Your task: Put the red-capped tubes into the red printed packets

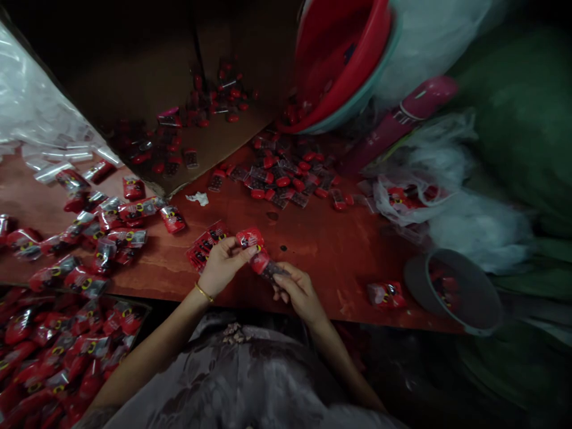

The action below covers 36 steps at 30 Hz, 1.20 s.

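Observation:
Near the table's front edge, my left hand (223, 265) is closed in a pinch on a red printed wrapper (248, 237). My right hand (295, 289) grips the lower end of a small clear container with dark contents (268, 269). The container's upper end meets the wrapper; whether it sits inside cannot be made out. Just beyond my left hand lies a stack of flat red printed wrappers (206, 243). A loose pile of small clear containers with red caps (286, 173) is spread farther back on the table.
Wrapped red packs (120, 211) cover the table's left side, with more in a box (58, 351) below. A cardboard box (250, 140) lies behind. At right are a tilted red basin (379, 65), a magenta flask (402, 119), plastic bags (478, 226) and a grey bowl (415, 280).

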{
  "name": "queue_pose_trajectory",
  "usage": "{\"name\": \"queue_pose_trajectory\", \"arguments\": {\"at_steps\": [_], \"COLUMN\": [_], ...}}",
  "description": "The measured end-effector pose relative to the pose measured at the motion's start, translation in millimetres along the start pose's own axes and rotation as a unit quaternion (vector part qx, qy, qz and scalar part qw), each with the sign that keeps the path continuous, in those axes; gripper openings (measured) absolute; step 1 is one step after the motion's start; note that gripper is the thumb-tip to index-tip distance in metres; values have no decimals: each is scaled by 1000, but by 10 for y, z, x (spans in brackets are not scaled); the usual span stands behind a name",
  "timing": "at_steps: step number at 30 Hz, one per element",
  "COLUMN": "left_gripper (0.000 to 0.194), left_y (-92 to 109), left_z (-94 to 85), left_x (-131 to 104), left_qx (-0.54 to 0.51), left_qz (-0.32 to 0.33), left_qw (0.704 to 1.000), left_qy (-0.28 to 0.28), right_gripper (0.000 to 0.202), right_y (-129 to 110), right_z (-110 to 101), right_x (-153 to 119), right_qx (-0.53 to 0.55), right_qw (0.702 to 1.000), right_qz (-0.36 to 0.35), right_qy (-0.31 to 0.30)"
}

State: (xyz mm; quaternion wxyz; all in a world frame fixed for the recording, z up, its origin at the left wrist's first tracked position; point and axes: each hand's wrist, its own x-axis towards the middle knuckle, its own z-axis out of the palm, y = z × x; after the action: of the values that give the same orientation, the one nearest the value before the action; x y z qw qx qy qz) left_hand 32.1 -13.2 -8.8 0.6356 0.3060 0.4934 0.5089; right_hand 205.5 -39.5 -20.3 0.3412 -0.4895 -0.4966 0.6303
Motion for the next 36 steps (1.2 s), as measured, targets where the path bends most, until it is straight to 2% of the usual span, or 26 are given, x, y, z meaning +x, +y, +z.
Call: {"name": "queue_pose_trajectory", "arguments": {"at_steps": [2,7,10,13,19,23,29,33,36], "left_gripper": [31,40,39,33,34,34,37,39,35], "left_y": [-37,-148,-155,-142,-85,-47,-143,-104,-73], "left_z": [47,128,136,142,135,95,105,50,5], "left_x": [-4,-6,-7,-13,-6,-9,-83,-74,-52], "left_qx": [-34,-107,-116,-105,-119,-138,-143,-141,-169], "left_qz": [-20,-31,-33,-35,-74,-53,-65,-40,-36], "left_qw": [999,992,990,992,989,989,986,987,984], "left_qy": [6,63,76,55,-34,-21,-56,-65,-50], "right_gripper": [22,24,27,29,28,27,28,31,38], "right_y": [37,102,84,63,83,43,-90,-103,-52], "right_z": [50,178,209,238,370,391,389,428,487], "right_x": [10,67,100,137,214,210,292,408,511], "right_qx": [7,24,8,-10,23,24,-19,-11,-18], "right_qw": [1000,996,999,999,997,997,995,997,998], "right_qz": [-8,-53,-39,-31,-71,-70,-92,-69,-61], "right_qy": [4,70,25,-23,12,-4,39,13,8]}}
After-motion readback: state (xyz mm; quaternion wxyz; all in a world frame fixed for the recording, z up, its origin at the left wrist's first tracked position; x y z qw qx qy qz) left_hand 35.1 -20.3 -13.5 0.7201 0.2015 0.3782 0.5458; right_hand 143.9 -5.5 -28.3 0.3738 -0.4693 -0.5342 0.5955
